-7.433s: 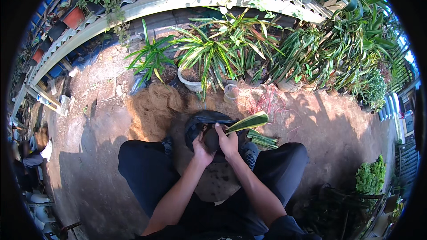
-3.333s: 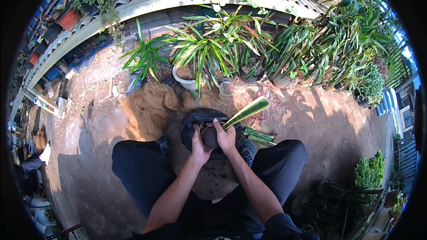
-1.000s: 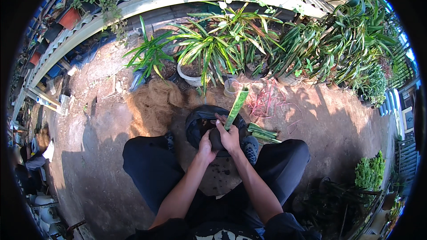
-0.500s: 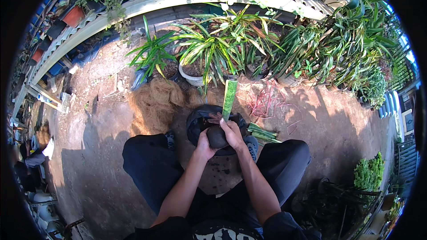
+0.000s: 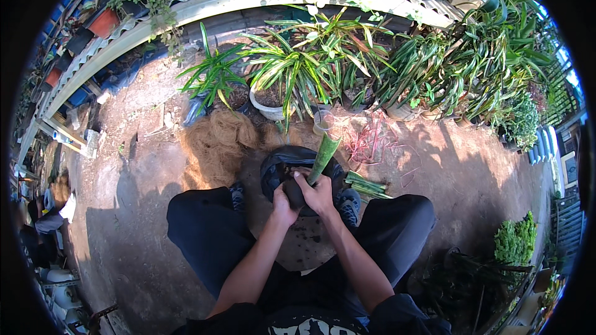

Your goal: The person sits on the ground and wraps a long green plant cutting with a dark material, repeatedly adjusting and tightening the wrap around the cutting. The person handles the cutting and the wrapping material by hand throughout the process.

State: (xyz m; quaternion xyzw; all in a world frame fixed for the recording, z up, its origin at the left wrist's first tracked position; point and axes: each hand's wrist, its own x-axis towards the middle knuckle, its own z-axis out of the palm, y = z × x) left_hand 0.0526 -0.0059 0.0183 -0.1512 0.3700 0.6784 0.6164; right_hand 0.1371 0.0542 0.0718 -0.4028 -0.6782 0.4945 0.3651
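Between my two hands is a dark, rounded ball of what looks like soil [image 5: 293, 195], with a broad green leaf cutting [image 5: 325, 156] standing out of it and leaning to the right. My left hand [image 5: 284, 209] cups the ball from the left and below. My right hand [image 5: 318, 195] wraps its right side, thumb lying by the leaf's base. Both hands are closed, over a black plastic bag [image 5: 269, 167] with dark soil in it. The leaf's lower end is hidden by the fingers and the ball.
Brown coconut fibre [image 5: 217, 139] lies left of the bag. Cut green leaves [image 5: 367, 185] and tangled pink string [image 5: 374, 142] are on the ground at the right. A clear cup [image 5: 323, 122] stands beyond the leaf. Potted plants [image 5: 282, 80] line the far side.
The leaf has tilted to the right and turned, its tip now lower. The ball has turned with it and shows less of its side. Both hands have stayed closed around it.
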